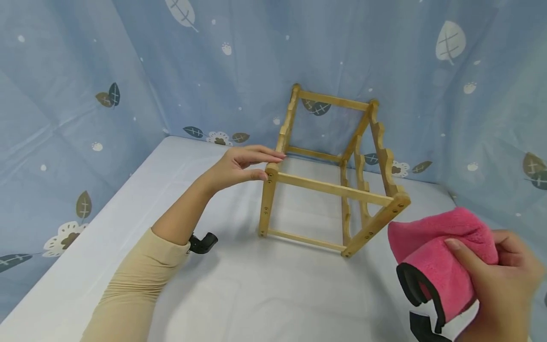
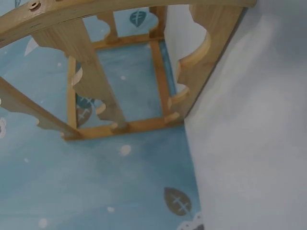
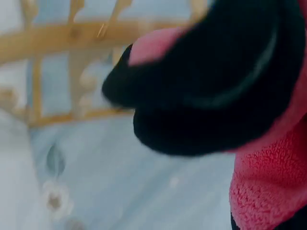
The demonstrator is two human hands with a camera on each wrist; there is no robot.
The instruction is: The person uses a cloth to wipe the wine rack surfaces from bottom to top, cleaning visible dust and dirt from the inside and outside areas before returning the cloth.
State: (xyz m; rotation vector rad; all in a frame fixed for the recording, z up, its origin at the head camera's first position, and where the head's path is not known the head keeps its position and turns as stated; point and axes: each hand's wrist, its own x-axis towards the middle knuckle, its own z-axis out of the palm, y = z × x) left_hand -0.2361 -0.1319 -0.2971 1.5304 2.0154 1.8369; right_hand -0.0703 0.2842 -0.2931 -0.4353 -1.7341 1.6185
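A light wooden rack (image 1: pixel 333 189) with wavy, notched slats stands on the white surface in the head view. My left hand (image 1: pixel 239 166) holds its near left top corner, thumb on the near side and fingers over the top. Notched slats of the rack (image 2: pixel 93 69) fill the upper left of the left wrist view, where the hand itself does not show. To the right of the rack, my right hand (image 1: pixel 500 270) grips a folded pink cloth (image 1: pixel 448 256) with black edging, apart from the wood. In the right wrist view the cloth (image 3: pixel 268 177) looms close and covers part of the rack.
The white tabletop (image 1: pixel 239 285) extends under and in front of the rack. Behind it and at both sides hangs a blue curtain (image 1: pixel 243 57) with leaf and flower prints. A black wrist mount (image 1: pixel 203 243) sticks out from the left sleeve.
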